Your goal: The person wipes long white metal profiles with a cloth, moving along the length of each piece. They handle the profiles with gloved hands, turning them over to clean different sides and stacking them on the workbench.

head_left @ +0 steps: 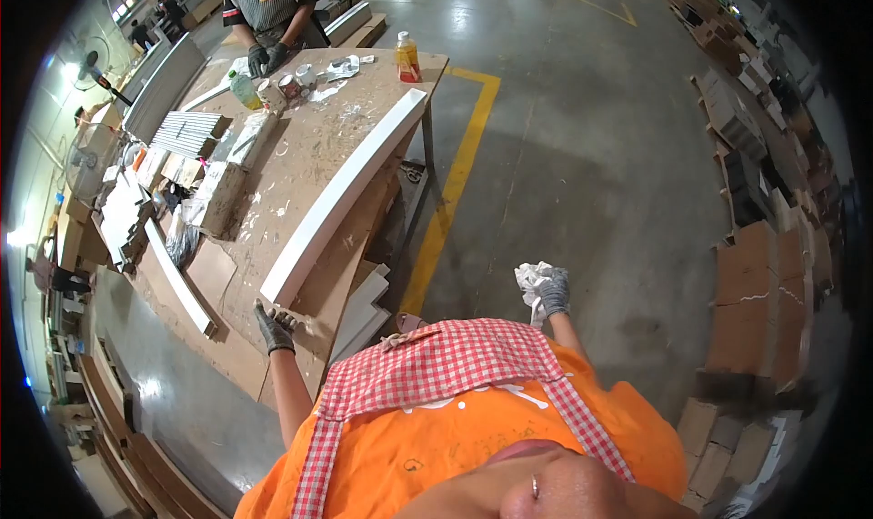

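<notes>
A long white board (350, 187) lies along the right side of the worktable (300, 160), its near end toward me. Just below that end is my left hand (275, 326), in a grey glove with bare-looking fingertips. Its thumb and fingers are apart; whether they touch the board I cannot tell. Out to my right, away from the table, my right hand (554, 294) in a grey glove is closed around a crumpled white rag (535, 281). The rag hangs over the floor beside me.
A bottle (407, 57) with orange-red liquid stands at the table's far right corner. Jars, a green bottle (244, 90) and white strips (180, 281) lie farther left. Across the table stands a gloved person (273, 14). Stacked cardboard boxes (746, 292) line the right side.
</notes>
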`<state>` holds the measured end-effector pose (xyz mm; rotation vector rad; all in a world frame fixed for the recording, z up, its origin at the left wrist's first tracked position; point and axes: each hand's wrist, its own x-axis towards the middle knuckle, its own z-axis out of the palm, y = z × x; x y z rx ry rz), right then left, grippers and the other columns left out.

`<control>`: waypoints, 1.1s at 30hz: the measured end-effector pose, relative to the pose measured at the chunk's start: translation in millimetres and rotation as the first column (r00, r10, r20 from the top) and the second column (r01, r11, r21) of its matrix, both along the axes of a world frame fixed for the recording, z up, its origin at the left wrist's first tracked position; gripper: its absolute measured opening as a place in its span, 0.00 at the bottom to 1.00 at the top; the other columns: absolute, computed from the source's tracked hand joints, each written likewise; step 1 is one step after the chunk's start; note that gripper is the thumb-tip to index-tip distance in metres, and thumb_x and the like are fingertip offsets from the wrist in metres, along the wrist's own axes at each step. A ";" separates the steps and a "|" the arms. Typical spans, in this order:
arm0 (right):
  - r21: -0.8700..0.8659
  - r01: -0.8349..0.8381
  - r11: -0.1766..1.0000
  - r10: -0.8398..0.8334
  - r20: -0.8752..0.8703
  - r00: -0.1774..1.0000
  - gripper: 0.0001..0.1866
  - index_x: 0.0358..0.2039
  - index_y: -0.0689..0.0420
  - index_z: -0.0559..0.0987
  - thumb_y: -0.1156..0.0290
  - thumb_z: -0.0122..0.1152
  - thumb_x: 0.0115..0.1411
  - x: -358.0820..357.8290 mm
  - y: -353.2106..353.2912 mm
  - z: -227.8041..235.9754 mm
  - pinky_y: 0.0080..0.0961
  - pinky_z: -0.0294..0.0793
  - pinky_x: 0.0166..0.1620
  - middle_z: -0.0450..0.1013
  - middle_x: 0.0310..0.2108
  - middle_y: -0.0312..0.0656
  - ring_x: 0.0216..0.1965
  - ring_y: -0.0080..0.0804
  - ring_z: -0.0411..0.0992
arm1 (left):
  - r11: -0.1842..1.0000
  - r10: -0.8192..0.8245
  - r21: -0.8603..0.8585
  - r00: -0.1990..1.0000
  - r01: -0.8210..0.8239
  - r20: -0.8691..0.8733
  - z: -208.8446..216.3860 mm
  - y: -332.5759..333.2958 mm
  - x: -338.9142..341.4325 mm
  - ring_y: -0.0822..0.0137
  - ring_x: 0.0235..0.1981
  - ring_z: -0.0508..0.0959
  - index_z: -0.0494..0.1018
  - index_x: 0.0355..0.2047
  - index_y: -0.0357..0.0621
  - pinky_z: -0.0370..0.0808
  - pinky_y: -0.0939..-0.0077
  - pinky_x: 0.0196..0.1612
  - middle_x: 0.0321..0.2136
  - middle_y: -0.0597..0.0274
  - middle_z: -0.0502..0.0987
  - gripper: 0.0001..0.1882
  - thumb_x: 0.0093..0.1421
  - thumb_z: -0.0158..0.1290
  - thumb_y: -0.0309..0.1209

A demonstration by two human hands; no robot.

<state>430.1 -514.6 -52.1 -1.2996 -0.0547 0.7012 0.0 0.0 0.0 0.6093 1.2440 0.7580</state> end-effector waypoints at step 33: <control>-0.509 -0.313 0.802 0.592 0.611 0.526 0.28 0.55 0.63 0.65 0.70 0.54 0.53 321.2 463.4 78.7 0.23 0.65 0.53 0.69 0.48 0.42 0.49 0.30 0.67 | 0.977 0.014 0.169 0.750 0.131 -0.661 16.8 19.7 50.6 0.61 0.25 0.74 0.73 0.35 0.35 0.70 0.67 0.24 0.25 0.54 0.73 0.32 0.52 0.51 0.58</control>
